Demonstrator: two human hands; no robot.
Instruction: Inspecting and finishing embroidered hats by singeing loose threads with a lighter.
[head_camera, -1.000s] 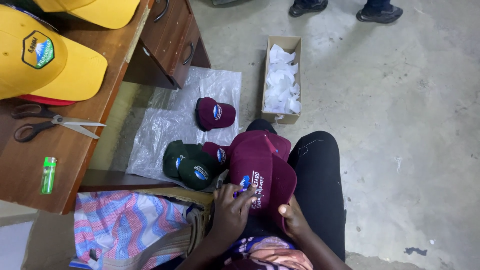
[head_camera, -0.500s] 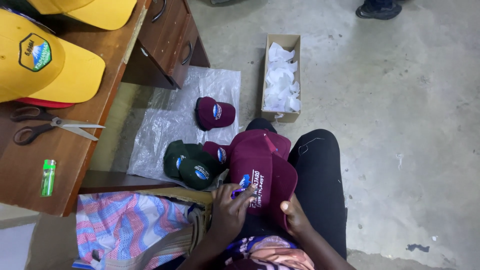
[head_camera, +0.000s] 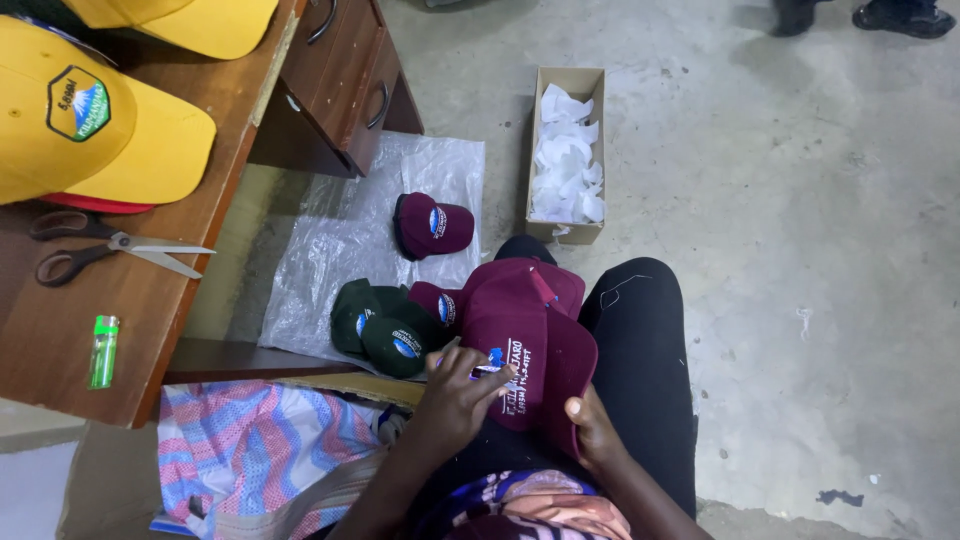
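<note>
Maroon cap (head_camera: 530, 345) lies on the person's lap, crown up, brim toward the knees, over the black trouser leg (head_camera: 645, 350). Left hand (head_camera: 455, 395) sits on the cap's front panel, fingers curled in a closed grip on a small purple-blue item at the embroidered patch; too small to tell what it is. Right hand (head_camera: 592, 430) pinches the cap's near edge w/ thumb on top, grip closed on the fabric. Both hands touch the cap, left on its left side, right at its lower right corner.

Just beside the cap, to the left, two dark green caps (head_camera: 385, 325) and another maroon one lie on a clear plastic sheet (head_camera: 340, 240) spread on the floor. A further maroon cap (head_camera: 432, 225) sits alone higher on the sheet, apart from the rest. Beyond the knees, a narrow cardboard box (head_camera: 567, 150) holds white paper scraps.

Wooden worktop (head_camera: 150, 300) at left carries yellow caps (head_camera: 95, 125), scissors (head_camera: 110, 248) w/ dark handles and a green lighter (head_camera: 103, 350) near its front edge. Drawer unit beside it. Striped pink-blue cloth (head_camera: 260, 450) lies next to the left forearm. Nothing sits between hands and cap. Another person's shoes (head_camera: 890, 15) show at top right, well apart.
</note>
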